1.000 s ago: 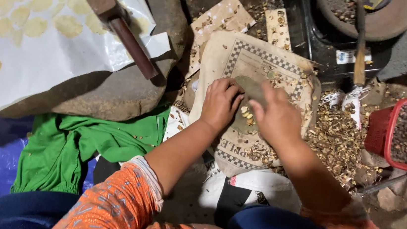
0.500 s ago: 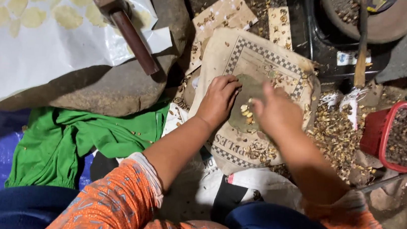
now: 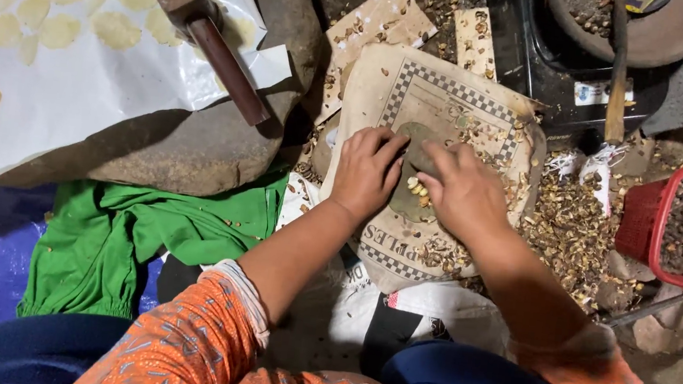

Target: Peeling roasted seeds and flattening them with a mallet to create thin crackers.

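1. While the person sat on the ground, both hands met over a small dark flat stone [image 3: 414,153] lying on a printed sack [image 3: 443,93] spread on the floor.
2. Their left hand [image 3: 367,174] rested on the stone's left edge, fingers curled down; whether its grip pinched anything could not be told.
3. Their right hand [image 3: 465,191] lay on the stone's right side, its grip narrow, fingertips bent toward a little cluster of pale kernels [image 3: 417,188] on the stone between the hands.
4. Judging by this, the step in hand was sorting or placing kernels on the stone; the next move would call for a fine fingertip pinch on one kernel.
5. That stone's long axis ran roughly away from the person, tilted slightly leftward at the near end.
6. A wooden mallet [image 3: 206,33] lay on a big grey rock [image 3: 187,144] to the left, handle pointing toward the hands.
7. Broken shells [image 3: 571,231] lay heaped right of the sack, beside a red basket [image 3: 672,228] of dark nuts.
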